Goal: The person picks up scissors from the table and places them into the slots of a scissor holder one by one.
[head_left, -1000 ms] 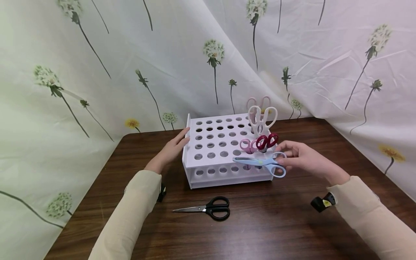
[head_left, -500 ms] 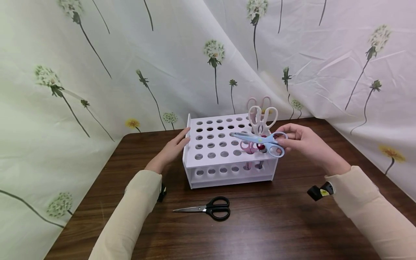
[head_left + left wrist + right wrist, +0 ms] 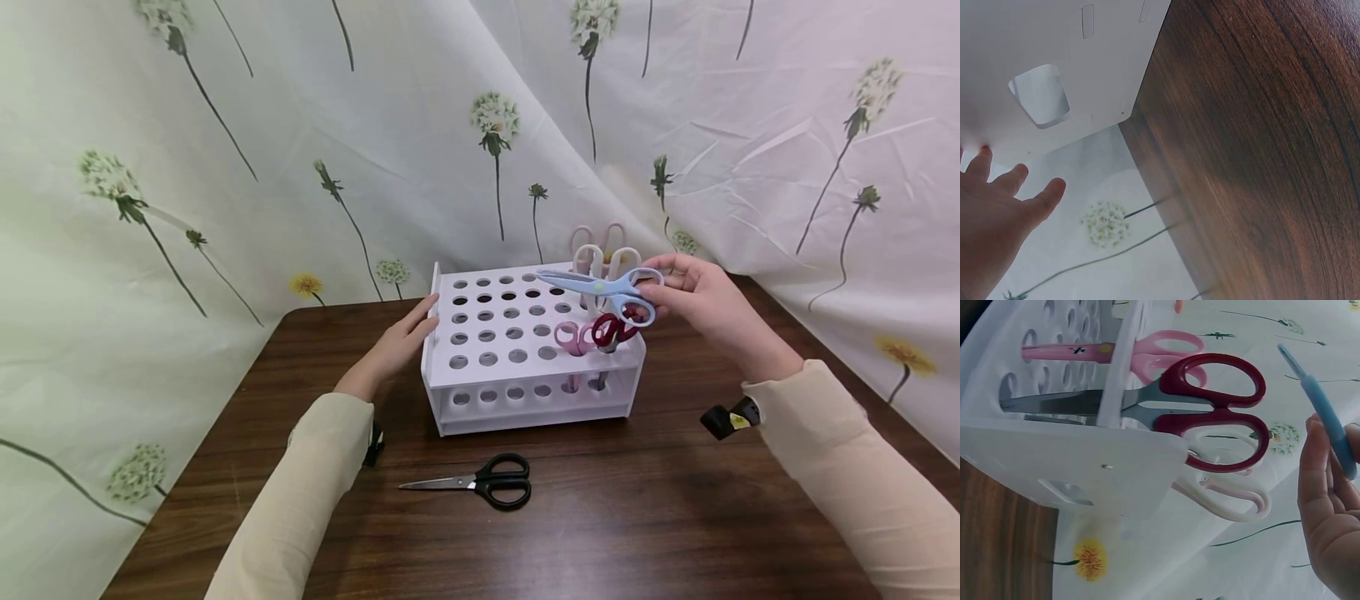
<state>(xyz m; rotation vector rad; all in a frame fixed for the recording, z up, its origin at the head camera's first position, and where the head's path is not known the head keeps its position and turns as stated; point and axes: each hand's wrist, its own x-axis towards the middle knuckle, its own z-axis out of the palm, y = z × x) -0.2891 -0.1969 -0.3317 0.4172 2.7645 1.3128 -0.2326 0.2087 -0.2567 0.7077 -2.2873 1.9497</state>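
Note:
Light blue scissors [image 3: 600,286] are pinched by the handle in my right hand [image 3: 697,304], their blades pointing left above the white rack [image 3: 480,377]. My left hand [image 3: 393,346] rests with extended fingers against the rack's left side panel. Dark red scissors [image 3: 1213,406] and pink scissors [image 3: 1110,352] stand in front-right holes of the rack, handles up. Behind them, white scissors [image 3: 590,258] and pale pink scissors [image 3: 582,237] stand near the back right, partly hidden by the blue pair. In the left wrist view, the fingertips of my left hand [image 3: 997,206] lie near the panel.
Black-handled scissors [image 3: 504,482] lie on the brown wooden table [image 3: 615,533] in front of the rack, tips to the left. A white cloth [image 3: 405,125] printed with dandelions hangs behind the table. Rows of round holes cover the rack's top.
My right hand has lifted the light blue scissors from the rack's front right corner up and back, over the dark red handles. My left hand has stayed on the rack.

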